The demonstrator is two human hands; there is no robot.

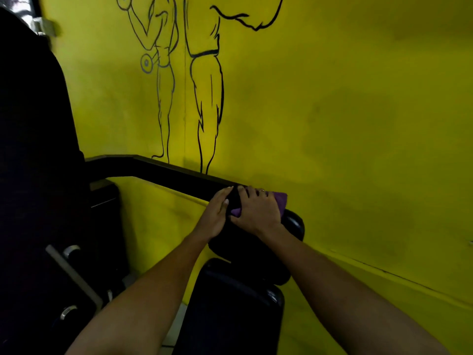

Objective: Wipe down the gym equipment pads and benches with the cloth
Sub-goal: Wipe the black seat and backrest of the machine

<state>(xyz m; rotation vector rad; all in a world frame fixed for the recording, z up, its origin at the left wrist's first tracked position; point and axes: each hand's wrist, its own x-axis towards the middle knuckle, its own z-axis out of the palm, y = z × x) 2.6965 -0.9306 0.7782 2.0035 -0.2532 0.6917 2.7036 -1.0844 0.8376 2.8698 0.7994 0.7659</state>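
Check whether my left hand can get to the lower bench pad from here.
Probably yes. The left hand rests open against the side of the upper pad, holding nothing, and the lower bench pad sits just below it with nothing visible in between.

A purple cloth (280, 201) lies draped over the black pad (294, 225).

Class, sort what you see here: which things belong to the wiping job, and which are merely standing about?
Part of the job: purple cloth; right hand pressing it down; left hand against the pad; upper black pad; bench pad below.

Merely standing about: yellow wall; bodybuilder mural; black rail; grey metal bar.
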